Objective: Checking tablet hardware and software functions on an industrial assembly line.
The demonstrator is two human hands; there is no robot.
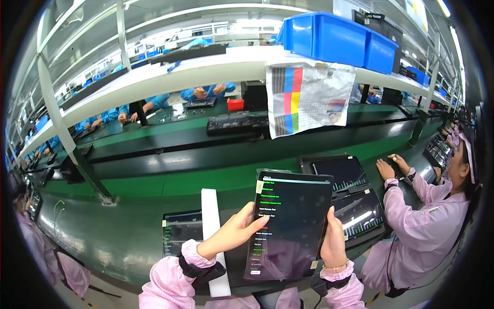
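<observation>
A tablet point(296, 232) with a dark screen and a list of green, white and red text lines is held up in front of me, tilted slightly. My left hand point(234, 229) grips its left edge, the thumb lying over the screen by the list. My right hand point(334, 239) holds the right edge, fingers behind it and thumb along the side. Under and beside my left forearm lies a long white foam strip point(210, 206). Another tablet point(181, 232) with a lit list rests on the bench left of the strip.
Two more tablets point(339, 172) point(363, 208) lie to the right, near a co-worker in pink point(422, 211). A printed colour chart point(311, 100) hangs from the shelf, below blue bins point(327, 36). A shelf post point(67, 129) stands at left on the green bench point(128, 226).
</observation>
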